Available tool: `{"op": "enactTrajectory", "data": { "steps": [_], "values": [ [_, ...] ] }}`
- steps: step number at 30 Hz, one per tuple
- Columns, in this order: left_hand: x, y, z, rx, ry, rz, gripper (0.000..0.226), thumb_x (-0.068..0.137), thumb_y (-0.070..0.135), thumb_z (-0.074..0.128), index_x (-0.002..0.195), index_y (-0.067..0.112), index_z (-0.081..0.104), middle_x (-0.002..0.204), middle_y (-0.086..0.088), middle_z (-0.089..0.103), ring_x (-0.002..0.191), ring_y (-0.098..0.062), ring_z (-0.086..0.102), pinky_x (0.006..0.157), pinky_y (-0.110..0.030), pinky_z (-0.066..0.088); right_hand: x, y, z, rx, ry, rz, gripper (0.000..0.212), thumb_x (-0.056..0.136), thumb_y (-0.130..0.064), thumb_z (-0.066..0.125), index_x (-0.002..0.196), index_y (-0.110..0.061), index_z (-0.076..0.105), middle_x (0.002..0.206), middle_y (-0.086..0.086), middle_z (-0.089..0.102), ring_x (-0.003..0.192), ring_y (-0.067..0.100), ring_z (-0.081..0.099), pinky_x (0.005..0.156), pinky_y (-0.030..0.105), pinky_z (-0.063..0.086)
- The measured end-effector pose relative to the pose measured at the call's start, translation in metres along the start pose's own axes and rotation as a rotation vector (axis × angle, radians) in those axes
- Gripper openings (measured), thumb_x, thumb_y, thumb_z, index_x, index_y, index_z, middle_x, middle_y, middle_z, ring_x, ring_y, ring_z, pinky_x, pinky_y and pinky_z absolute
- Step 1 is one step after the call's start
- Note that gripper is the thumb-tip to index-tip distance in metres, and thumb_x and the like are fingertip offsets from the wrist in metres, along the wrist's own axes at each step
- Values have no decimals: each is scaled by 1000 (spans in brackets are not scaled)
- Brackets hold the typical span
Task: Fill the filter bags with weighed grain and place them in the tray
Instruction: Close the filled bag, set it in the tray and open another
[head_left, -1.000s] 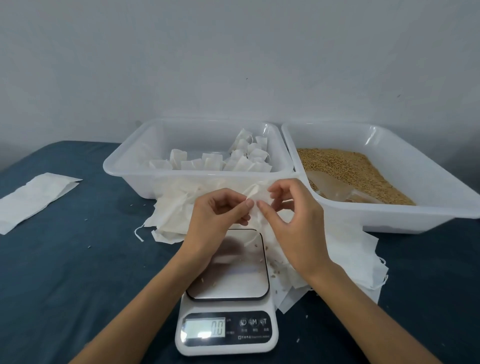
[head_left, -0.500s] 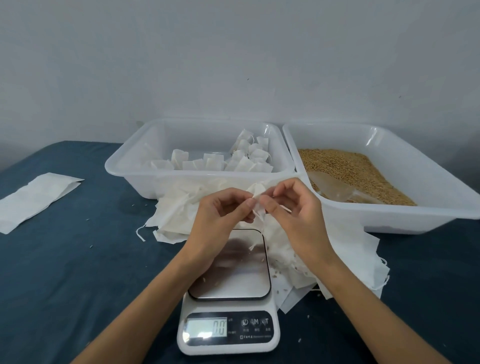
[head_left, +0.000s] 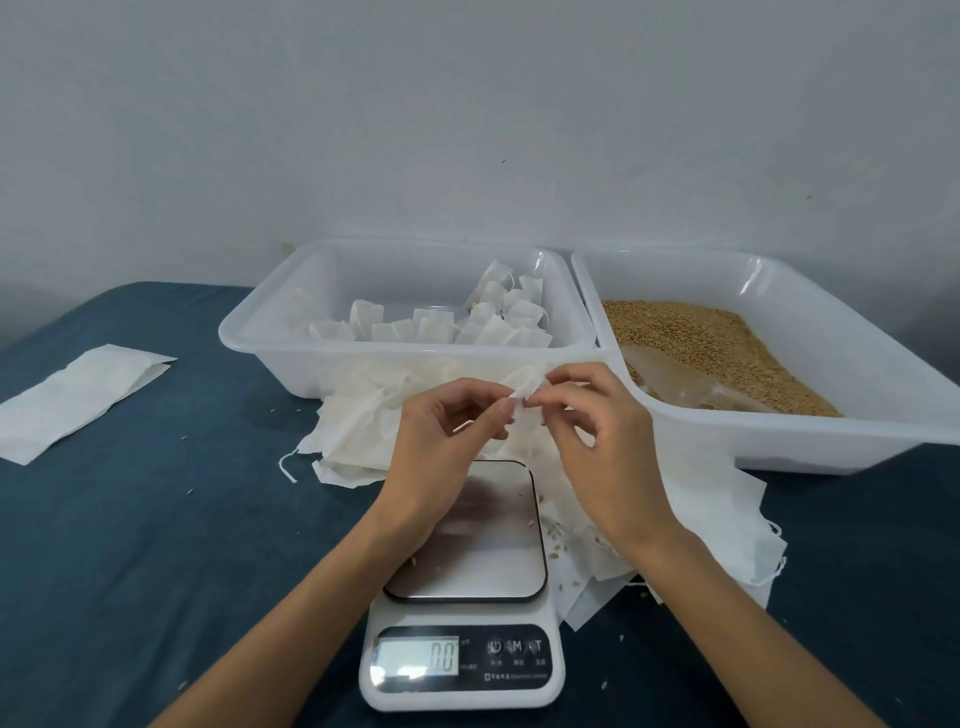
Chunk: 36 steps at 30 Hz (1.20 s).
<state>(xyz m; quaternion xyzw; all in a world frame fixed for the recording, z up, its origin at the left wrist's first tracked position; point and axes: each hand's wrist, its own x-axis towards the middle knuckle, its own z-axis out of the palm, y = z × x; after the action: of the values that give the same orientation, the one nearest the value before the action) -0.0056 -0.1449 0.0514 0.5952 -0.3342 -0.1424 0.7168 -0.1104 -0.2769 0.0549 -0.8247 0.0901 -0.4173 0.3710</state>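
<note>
- Above the scale (head_left: 464, 587), at the middle of the view, an empty filter bag (head_left: 524, 400) is pinched at its top edge by both hands.
- The left hand (head_left: 441, 441) pinches the bag between thumb and forefinger from 9 o'clock; the right hand (head_left: 597, 431) pinches it likewise from 3 o'clock.
- The step in hand is judged to be the opening of the bag's mouth, before any grain is weighed; zero is shown on the display.
- Next, the two thin layers must be teased apart, and grain (head_left: 711, 343) fetched from the tray at 2 o'clock.
- The bag looks white, thin, limp and creased, with no grain seen inside.
- Filled bags (head_left: 441, 325) lie in the tray (head_left: 270, 317) at 12 o'clock.
- Loose empty bags (head_left: 358, 431) are heaped between that tray and the scale.
</note>
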Motion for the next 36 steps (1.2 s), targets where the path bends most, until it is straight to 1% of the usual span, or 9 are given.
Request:
{"op": "enactTrajectory", "data": {
  "steps": [6, 9, 13, 15, 21, 24, 27, 33, 36],
  "values": [
    [-1, 3, -1, 61, -77, 83, 12, 95, 7, 72, 95, 16, 80, 87, -6, 76, 77, -15, 65, 77, -22, 54, 1, -5, -1, 278, -148, 233, 22, 103, -26, 59, 98, -17, 78, 93, -3, 77, 94, 12, 72, 88, 37, 58],
    [1, 6, -4, 97, 24, 106, 11, 97, 16, 72, 107, 17, 77, 98, 1, 76, 85, -16, 70, 77, -21, 54, 5, -9, -7, 523, -118, 287, 25, 96, -33, 67, 98, -10, 77, 94, 11, 75, 93, 18, 71, 88, 36, 60],
    [6, 8, -7, -78, 63, -176, 57, 89, 44, 74, 139, 22, 59, 129, -2, 70, 112, -16, 72, 91, -37, 60, 10, -7, -13, 720, -168, 389, 17, 93, -21, 72, 93, -5, 76, 96, 17, 72, 94, 29, 68, 88, 39, 58],
    [6, 8, -8, -248, -46, -294, 56, 90, 36, 78, 138, 13, 61, 124, -11, 74, 108, -23, 74, 87, -38, 61, 10, -5, -14, 680, -170, 406, 17, 94, -21, 70, 98, -6, 78, 102, 15, 75, 99, 29, 71, 90, 40, 57],
    [2, 3, -5, -73, -15, -81, 21, 93, 2, 72, 114, 4, 76, 107, -12, 79, 101, -31, 75, 86, -40, 62, 9, 3, -16, 193, 110, 227, 13, 86, -22, 81, 90, -17, 70, 93, -3, 65, 69, 13, 54, 68, 25, 47],
    [2, 2, -5, -30, 21, -20, 18, 92, -1, 74, 107, 6, 78, 99, -6, 81, 89, -18, 75, 74, -26, 59, 6, 1, -16, 197, 112, 156, 11, 90, -24, 78, 89, -17, 70, 85, -7, 66, 58, 23, 50, 55, 32, 42],
    [2, 2, -4, -20, 26, -4, 18, 91, -3, 74, 103, 10, 78, 94, -2, 81, 86, -12, 74, 73, -21, 57, 4, -4, -15, 244, 25, 148, 9, 95, -29, 72, 95, -20, 72, 92, -5, 72, 47, 19, 48, 48, 27, 40],
    [5, 1, -9, -58, 100, 2, 7, 94, 2, 72, 90, 7, 75, 87, -10, 74, 83, -22, 68, 76, -33, 59, 3, -3, -13, 174, 94, 183, 22, 95, -28, 72, 79, -15, 64, 74, -3, 73, 36, 24, 53, 41, 29, 44],
    [5, 0, -10, -57, 115, -11, 4, 94, 2, 71, 91, 2, 73, 85, -12, 71, 82, -23, 64, 80, -38, 58, 4, -4, -15, 259, 30, 194, 22, 94, -31, 73, 79, -18, 63, 79, 0, 73, 38, 24, 54, 42, 30, 44]
  ]
}}
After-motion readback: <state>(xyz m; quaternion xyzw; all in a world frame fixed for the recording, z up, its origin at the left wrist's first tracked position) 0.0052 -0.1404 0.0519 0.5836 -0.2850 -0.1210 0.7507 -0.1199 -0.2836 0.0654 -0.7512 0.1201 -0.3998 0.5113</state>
